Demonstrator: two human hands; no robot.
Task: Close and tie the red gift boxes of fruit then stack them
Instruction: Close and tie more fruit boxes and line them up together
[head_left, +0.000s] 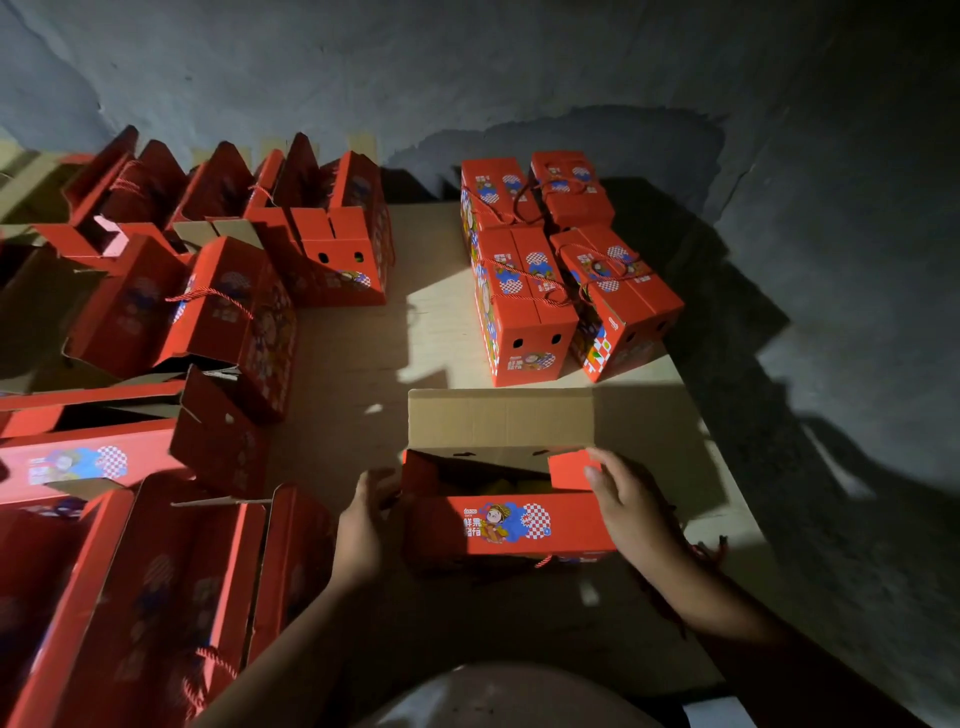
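Nearest, at lower left, open red cardboard gift boxes (156, 587) with twisted red cord handles crowd the pale cardboard-covered worktop (353, 374) just beside the left hand (363, 525).

At centre, the open red printed gift box (511, 525) stands on the worktop between both hands — its brown far flap (498, 418) upright, a cartoon figure and a checked patch on the near side, something yellow dimly visible inside. The left hand's fingers curl round the box's left end; the right hand (631, 506) grips its right end, thumb on a small red side flap (571, 470).

Farther right, four closed, cord-tied red boxes (561, 270) sit in a two-by-two block, touching. Farther left, more open red boxes (322, 234) line the grey wall (467, 67); their number cannot be counted in the shadow.
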